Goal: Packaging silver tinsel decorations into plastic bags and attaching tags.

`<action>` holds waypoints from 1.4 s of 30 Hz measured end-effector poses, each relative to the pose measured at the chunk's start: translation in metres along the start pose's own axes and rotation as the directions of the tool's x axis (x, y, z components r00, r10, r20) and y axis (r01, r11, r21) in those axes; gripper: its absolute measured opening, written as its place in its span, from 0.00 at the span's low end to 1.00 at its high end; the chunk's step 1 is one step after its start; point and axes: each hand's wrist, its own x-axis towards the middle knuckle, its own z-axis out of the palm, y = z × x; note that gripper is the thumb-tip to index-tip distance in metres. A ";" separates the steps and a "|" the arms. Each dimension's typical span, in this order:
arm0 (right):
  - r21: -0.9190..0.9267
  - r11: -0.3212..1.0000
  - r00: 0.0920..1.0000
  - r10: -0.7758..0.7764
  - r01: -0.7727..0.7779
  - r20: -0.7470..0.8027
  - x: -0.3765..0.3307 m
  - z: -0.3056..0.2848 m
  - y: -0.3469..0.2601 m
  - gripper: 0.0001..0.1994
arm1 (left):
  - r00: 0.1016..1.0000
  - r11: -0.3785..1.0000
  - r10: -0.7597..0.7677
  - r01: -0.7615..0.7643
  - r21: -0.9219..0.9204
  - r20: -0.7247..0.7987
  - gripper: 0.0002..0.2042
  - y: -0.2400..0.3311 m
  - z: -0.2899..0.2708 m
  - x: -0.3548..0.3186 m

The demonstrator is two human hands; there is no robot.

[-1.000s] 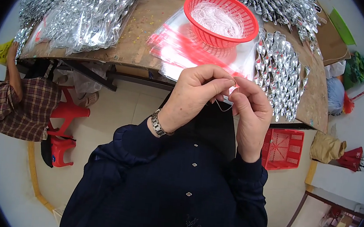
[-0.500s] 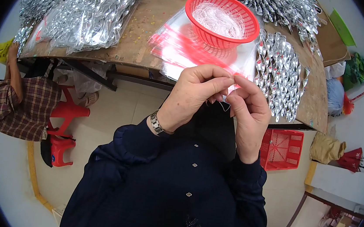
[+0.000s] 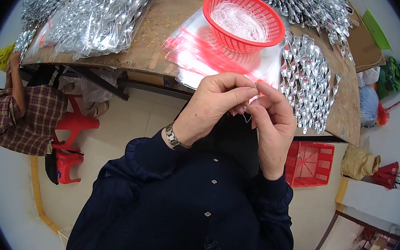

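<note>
A thin white string (image 3: 247, 118) hangs in a small loop between my hands, in front of the table edge. My left hand (image 3: 216, 101) pinches it between thumb and forefinger. Close against those fingertips, my right hand (image 3: 275, 127) is closed in a pinch on the same string. Just beyond my hands lie flat clear plastic bags with red edges (image 3: 195, 52). On them stands a red basket (image 3: 275, 34) holding a tangled bundle of white strings (image 3: 238, 22). Exactly how the string runs under my fingers is hidden.
Twisted silver strips (image 3: 307, 82) lie in rows at the right of the wooden table (image 3: 164, 20); bagged silver strips (image 3: 99, 23) pile up on the left. A red crate (image 3: 309, 164) sits on the floor at right. A person in a plaid shirt (image 3: 22, 117) works at far left near red stools (image 3: 67, 163).
My fingertips have shifted very slightly on the string, and its hanging loop has moved a little. Both hands stay pressed close together in the same place.
</note>
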 end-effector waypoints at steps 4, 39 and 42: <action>0.007 1.000 1.000 0.012 -0.012 0.011 0.000 0.000 -0.002 0.16 | 1.000 1.000 0.002 -0.002 -0.002 0.005 0.06 -0.001 0.000 0.000; -0.655 0.548 0.854 -0.357 0.520 0.379 0.041 -0.021 -0.068 0.02 | 0.871 0.724 0.435 -0.490 0.485 0.229 0.05 0.016 0.018 0.007; -0.632 0.588 0.863 -0.331 0.504 0.381 0.044 -0.026 -0.068 0.02 | 0.936 0.913 0.293 -0.335 0.233 0.198 0.06 0.017 0.022 0.005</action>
